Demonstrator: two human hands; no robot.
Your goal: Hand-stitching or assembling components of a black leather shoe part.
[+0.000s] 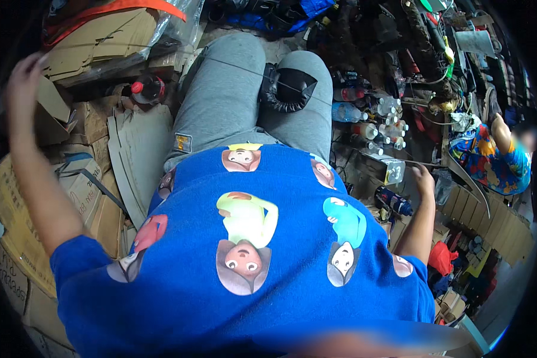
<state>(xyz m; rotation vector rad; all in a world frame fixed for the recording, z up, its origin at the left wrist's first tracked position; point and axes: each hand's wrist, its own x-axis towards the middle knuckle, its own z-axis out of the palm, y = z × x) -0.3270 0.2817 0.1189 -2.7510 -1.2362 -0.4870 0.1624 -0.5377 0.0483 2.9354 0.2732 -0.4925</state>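
Observation:
My left hand (22, 77) is raised at the far left, fingers curled near the edge of a brown cardboard box (56, 107); whether it grips the flap I cannot tell. My right hand (425, 178) reaches out to the right, resting on or beside a thin dark rod (400, 161) next to a small silver box (394, 169). My blue printed shirt (250, 250) and grey trousers (227, 95) fill the middle of the view. A black rounded object (289, 88) sits between my knees.
Flattened cardboard sheets (137, 155) and boxes pile up on the left, with a red-capped dark bottle (148, 89). Several plastic bottles (376, 122) and tangled tools and cables crowd the right. Another person in a colourful shirt (495, 158) sits at the far right.

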